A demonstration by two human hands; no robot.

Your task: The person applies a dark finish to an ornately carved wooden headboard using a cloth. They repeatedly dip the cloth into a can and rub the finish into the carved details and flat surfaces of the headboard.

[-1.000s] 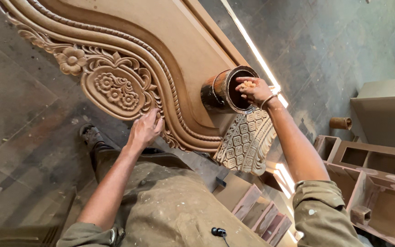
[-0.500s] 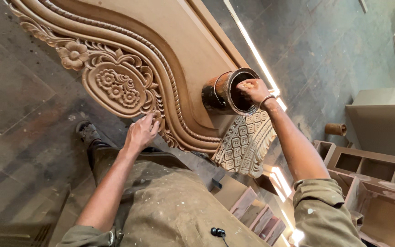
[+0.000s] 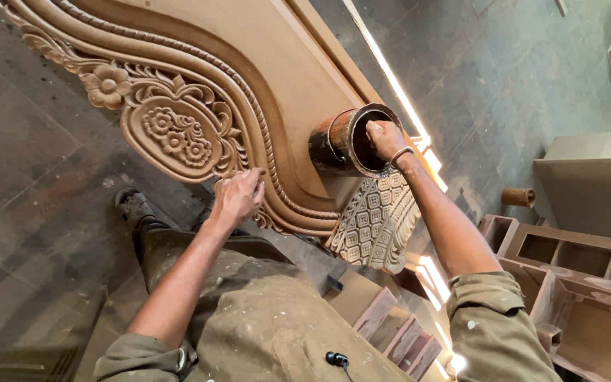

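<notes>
**Can lying on the panel, right hand in its mouth**

Can [image 3: 334,145]: dark, round, stained, resting on the flat upper part of the carved panel [image 3: 249,64], open end toward the right hand [image 3: 385,138].

Right fingers [image 3: 375,129] bunched together and dipped over the rim. Tips hidden inside, so can't tell whether pinching anything. Metal bangle [image 3: 402,151] on that wrist, just outside the rim.

Left hand [image 3: 237,198] down on the rope-and-flower carving near the panel's lower edge. Fingers [image 3: 249,178] curled close together, tips pressed to the wood. Can't tell if anything is under them.

Handling guess for the can:
- Looks stiff, thin-walled, probably light unless loaded with finish.
- Looks free to roll on that smooth board.
- Wall looks grimy, maybe slick. Best gripped around the middle of the body, or thumb inside the rim and fingers outside.
- Worth keeping level or mouth-up so nothing runs onto the carving.

Further out: a lattice-carved piece [image 3: 376,223] just below the can, overlapping the panel's edge. One shoe [image 3: 132,205] on the stone floor [image 3: 30,141] to the left. Open wooden frames [image 3: 567,262] at right, with a small brown cylinder [image 3: 518,197] near them, well apart from the hands.
</notes>
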